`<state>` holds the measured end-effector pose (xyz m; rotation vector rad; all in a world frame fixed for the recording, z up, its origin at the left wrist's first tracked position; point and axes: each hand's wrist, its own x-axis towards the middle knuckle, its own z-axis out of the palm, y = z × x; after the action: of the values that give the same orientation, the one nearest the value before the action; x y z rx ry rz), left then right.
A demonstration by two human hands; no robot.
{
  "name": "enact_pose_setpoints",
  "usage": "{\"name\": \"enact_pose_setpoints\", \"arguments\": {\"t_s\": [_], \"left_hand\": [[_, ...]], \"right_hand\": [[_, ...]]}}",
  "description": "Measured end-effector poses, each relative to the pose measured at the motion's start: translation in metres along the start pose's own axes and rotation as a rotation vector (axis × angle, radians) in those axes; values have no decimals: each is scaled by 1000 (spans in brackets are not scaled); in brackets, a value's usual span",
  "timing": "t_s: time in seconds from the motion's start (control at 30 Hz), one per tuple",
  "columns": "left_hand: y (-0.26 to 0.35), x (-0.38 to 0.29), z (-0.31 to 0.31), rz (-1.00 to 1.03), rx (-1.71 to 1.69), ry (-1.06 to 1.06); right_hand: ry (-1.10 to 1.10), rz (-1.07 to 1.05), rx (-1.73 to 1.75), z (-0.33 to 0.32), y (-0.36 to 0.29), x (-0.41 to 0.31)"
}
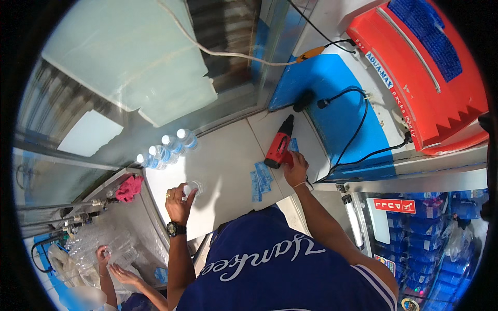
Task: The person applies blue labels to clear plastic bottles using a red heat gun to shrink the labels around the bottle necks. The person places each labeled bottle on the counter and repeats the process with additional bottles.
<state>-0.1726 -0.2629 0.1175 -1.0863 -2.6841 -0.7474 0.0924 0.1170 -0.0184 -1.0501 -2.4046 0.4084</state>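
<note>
My left hand [179, 204] has its fingers and thumb around a clear plastic bottle [199, 188] with a white cap, above the white tiled counter [229, 155]. No label shows on that bottle. The handle of a red and black heat gun [278, 147] is in my right hand [296, 170], with its black nozzle pointing away from me. Whether the gun rests on the counter I cannot tell. Flat blue-printed plastic label sleeves [261, 179] lie just left of my right hand, and another sleeve [293, 145] lies beside the gun. Several capped bottles with blue labels [167, 148] stand in a row at the far left.
A glass pane [233, 105] bounds the counter's far side. Black cables [360, 128] hang along the blue wall at right, below a red machine [424, 77]. At lower left, another person's hands [120, 272] work by clear bottles [85, 241] and a steel sink [149, 210] with a pink cloth [129, 188].
</note>
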Motion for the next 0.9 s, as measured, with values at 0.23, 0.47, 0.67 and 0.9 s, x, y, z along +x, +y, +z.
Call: {"name": "enact_pose_setpoints", "arguments": {"t_s": [0.23,0.47,0.67,0.9], "left_hand": [[2,10,-2,91,18,-45],[0,3,-11,10,-18,-38],[31,-8,-12,-155,-155,192],[88,-4,-22,-15,-277,132]], "right_hand": [[-78,191,-14,9,42,43],[-331,82,-74,3,54,70],[-419,172,-84,7,62,71],[-137,189,-20,6,75,70]]}}
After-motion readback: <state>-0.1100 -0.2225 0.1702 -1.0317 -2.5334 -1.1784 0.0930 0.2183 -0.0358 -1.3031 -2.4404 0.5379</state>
